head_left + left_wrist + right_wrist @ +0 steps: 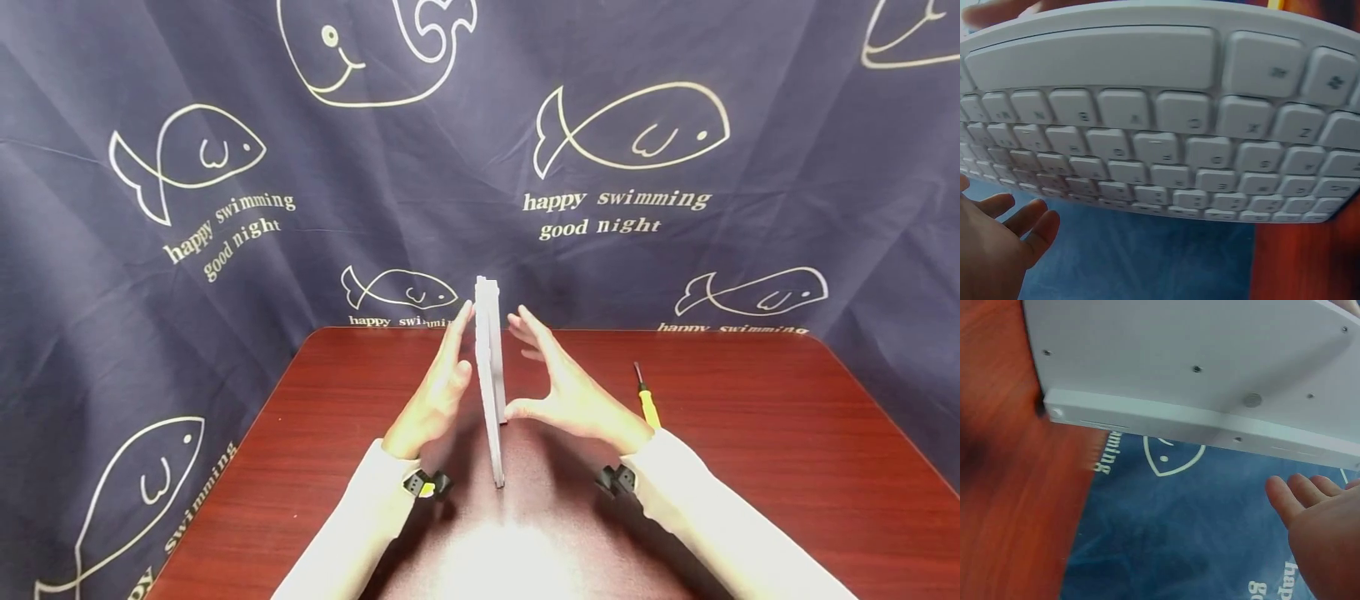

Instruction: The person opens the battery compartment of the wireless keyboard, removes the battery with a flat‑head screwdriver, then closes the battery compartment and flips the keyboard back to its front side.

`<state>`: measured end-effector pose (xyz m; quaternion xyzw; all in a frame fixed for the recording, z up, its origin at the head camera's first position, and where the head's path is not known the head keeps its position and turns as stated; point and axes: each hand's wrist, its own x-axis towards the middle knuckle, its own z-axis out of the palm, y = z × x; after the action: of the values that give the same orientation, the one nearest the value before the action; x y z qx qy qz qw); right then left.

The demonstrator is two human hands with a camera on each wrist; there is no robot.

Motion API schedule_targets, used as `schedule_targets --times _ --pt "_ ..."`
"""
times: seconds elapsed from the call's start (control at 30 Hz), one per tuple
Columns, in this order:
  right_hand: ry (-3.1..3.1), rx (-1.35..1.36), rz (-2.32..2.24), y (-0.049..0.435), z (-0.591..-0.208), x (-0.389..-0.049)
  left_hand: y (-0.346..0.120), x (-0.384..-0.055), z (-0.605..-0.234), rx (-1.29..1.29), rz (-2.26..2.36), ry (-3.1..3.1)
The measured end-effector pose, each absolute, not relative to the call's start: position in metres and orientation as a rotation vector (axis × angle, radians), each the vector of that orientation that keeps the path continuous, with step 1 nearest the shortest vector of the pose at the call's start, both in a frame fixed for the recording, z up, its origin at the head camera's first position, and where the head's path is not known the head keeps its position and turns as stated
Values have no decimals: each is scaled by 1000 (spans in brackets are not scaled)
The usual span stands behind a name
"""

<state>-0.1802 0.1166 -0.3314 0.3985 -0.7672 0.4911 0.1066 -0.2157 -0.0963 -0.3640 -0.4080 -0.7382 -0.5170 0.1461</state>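
Note:
A white keyboard (485, 358) stands on edge between the two hands, seen nearly edge-on in the head view. Its keys (1188, 112) face the left hand. The plain back (1147, 356), with small screws and a raised ridge, faces the right. My left hand (435, 396) has its fingers extended beside the key side, near the far end. On the other side, my right hand (577, 396) holds its fingers spread, its thumb close to the back's lower part; whether it touches cannot be told. Neither hand curls round the keyboard.
A screwdriver (648, 408) with a yellow handle lies on the red-brown table (765, 433), beside the right forearm. A dark blue curtain (465, 183) with fish drawings hangs behind the table. Bright glare covers the table's near middle.

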Motion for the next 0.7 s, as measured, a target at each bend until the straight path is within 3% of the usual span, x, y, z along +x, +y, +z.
schedule_targets --times 0.7 --pt "-2194 1156 1416 129 -302 -183 -86 -209 -405 -1193 -1478 -2347"
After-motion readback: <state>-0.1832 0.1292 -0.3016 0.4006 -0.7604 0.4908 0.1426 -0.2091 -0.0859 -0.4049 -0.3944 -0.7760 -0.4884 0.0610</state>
